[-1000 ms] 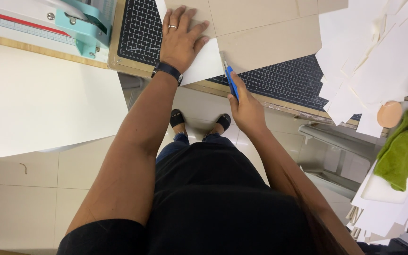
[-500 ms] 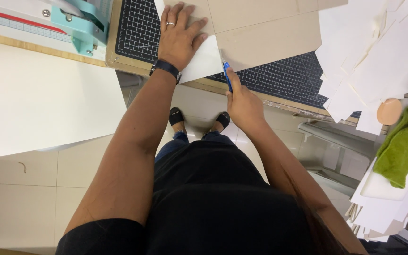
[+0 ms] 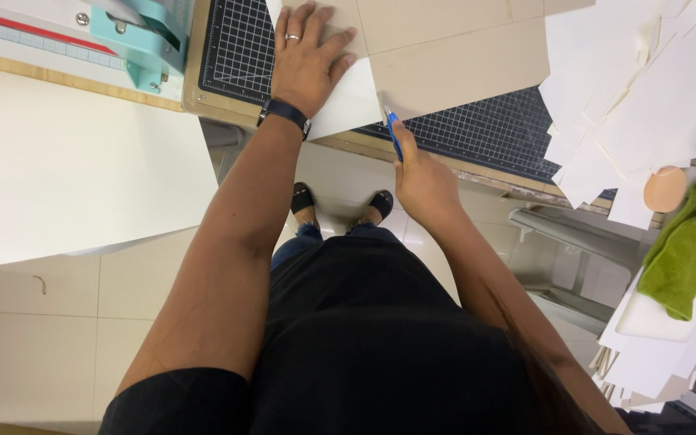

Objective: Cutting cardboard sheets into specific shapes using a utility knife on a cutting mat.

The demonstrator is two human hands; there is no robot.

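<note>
bare cutting mat (image 3: 493, 129) right of the right hand (image 3: 424, 173), loose paper pile (image 3: 638, 89) blocking farther right, teal trimmer (image 3: 142, 36) crowding the left

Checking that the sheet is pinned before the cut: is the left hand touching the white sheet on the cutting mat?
Touching. The head view shows the left hand pressed flat, fingers spread, on the white sheet, no gap visible.

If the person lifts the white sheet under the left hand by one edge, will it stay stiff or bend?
The white sheet looks thin and lies flat on the black grid cutting mat, so it would probably bend a little when lifted, and it seems light. The left hand presses flat on it, which suggests it may slide on the mat while the blue-handled knife works beside it.
</note>
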